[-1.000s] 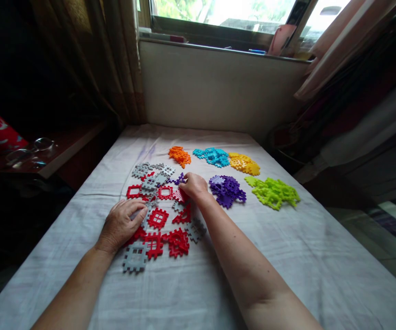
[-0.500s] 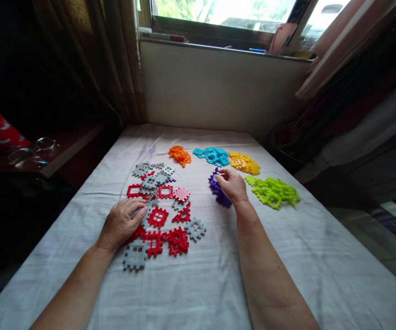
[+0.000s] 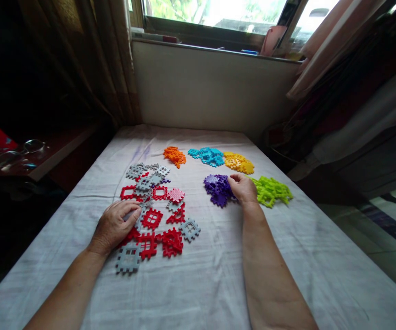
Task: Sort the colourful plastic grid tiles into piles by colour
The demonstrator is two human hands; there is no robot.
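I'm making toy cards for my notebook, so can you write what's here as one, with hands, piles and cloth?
Left hand: on red pieces and grey pieces
Right hand: at the right side of the purple pile; can't tell if it's holding anything
Far row: orange pile, blue pile, yellow pile
Rightmost: green pile
Underneath: pale cloth

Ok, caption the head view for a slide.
Left hand over red and grey pieces, right hand at the purple pile.
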